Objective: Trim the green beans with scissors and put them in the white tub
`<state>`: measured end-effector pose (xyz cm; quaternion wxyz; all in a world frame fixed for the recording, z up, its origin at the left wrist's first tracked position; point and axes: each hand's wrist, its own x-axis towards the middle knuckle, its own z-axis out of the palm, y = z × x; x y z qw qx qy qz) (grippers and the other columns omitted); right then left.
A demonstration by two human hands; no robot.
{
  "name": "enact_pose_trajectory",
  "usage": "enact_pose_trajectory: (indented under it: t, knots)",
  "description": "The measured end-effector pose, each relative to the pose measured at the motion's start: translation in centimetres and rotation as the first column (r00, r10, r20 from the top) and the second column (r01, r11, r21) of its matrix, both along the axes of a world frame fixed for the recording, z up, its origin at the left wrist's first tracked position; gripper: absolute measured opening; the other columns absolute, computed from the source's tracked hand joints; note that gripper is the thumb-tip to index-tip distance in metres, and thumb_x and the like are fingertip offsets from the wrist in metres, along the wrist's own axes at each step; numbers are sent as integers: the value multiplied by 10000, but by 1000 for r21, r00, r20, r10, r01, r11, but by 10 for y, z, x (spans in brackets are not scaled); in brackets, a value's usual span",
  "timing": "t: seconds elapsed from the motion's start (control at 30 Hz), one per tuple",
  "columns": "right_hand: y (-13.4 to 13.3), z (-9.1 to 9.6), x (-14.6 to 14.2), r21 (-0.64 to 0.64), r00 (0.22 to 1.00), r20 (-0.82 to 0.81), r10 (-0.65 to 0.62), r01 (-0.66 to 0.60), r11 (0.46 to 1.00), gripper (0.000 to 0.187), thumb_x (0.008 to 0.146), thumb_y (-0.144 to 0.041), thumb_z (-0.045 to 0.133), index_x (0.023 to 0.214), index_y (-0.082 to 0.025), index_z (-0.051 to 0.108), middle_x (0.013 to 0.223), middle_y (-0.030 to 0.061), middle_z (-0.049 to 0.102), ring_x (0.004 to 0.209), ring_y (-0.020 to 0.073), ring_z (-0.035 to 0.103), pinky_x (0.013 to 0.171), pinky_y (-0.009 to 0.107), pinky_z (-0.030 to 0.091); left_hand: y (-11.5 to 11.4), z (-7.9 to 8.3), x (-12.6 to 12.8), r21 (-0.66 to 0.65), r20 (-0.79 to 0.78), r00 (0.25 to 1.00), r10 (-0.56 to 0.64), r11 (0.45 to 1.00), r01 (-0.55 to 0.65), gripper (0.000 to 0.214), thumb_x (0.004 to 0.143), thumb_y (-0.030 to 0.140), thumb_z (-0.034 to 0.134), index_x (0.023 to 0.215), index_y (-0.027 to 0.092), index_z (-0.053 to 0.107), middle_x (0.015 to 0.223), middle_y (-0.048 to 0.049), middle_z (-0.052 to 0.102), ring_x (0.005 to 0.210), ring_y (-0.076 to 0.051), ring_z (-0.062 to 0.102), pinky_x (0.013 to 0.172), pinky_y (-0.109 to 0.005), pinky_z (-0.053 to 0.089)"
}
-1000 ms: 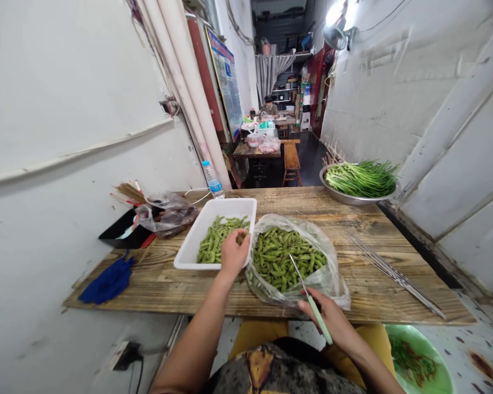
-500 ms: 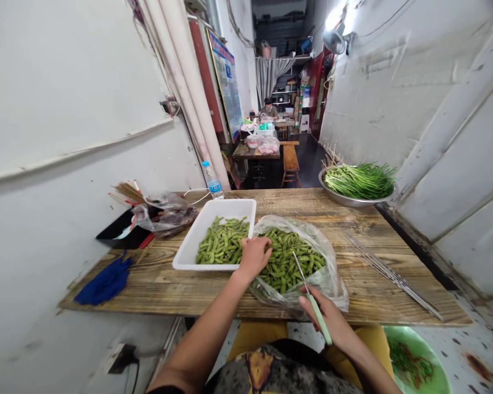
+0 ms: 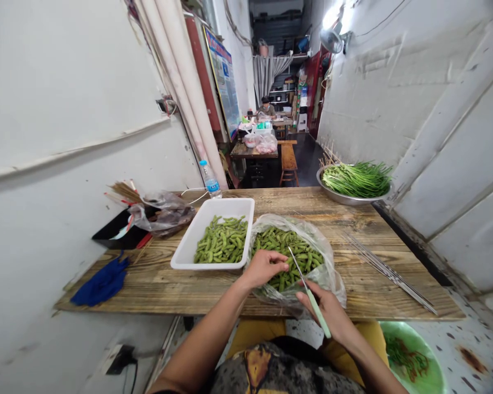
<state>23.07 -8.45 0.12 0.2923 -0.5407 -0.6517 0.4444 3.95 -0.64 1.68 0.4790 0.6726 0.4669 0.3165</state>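
My left hand (image 3: 266,267) is over the clear plastic bag (image 3: 331,268) of green edamame pods (image 3: 285,241). Thumb and fingertips are pinched at an edamame pod, mostly hidden among the others. In my right hand (image 3: 326,309) is a small knife (image 3: 312,301) with a pale green handle and slim blade, its tip pointing away from me above the pods. To the left of the bag, against it, stands a white plastic tray (image 3: 181,253) with more edamame pods (image 3: 222,241) inside.
A metal bowl (image 3: 340,199) of green stalks stands at the back right, metal skewers (image 3: 390,271) nearer. Leftward are a water bottle (image 3: 211,180), a black box (image 3: 110,235), a plastic bag (image 3: 168,213) and blue cloth (image 3: 101,282). A green basin (image 3: 429,350) is below. Another person (image 3: 267,108) sits far off.
My left hand has moved right from the tray's edge to over the bagged pods, and its fingers have come together. My right hand keeps the knife in nearly the same place.
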Motion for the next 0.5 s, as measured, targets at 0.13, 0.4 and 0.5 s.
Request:
enact_pose_trajectory:
  t: [0.13,0.4,0.5]
  knots:
    - [0,4,4,11,999,-4,33,-33,999,400,798,-445,545,1064,-151,603,875,47,664,837,223,592,751,290,459,0,-4,-1,-50,44,999,14,999,-12,252,676,306,647,840,126,710,744,-59,716,704,-178,633,699,-268,467]
    - [-10,-10,-8,-204,967,-255,-29,-25,979,469,816,-533,478,1098,-161,522,573,-52,467,441,98,439,409,211,378,-4,2,0,-135,112,994,-1,991,17,247,653,293,663,819,112,687,717,-64,710,679,-167,639,669,-253,462]
    - [-12,-12,-13,-273,926,-369,-72,-34,961,506,796,-582,473,1069,-157,496,562,-72,427,397,73,399,359,194,353,-4,5,1,-141,118,993,-6,990,23,247,653,290,663,815,105,677,695,-62,703,652,-158,630,653,-247,449]
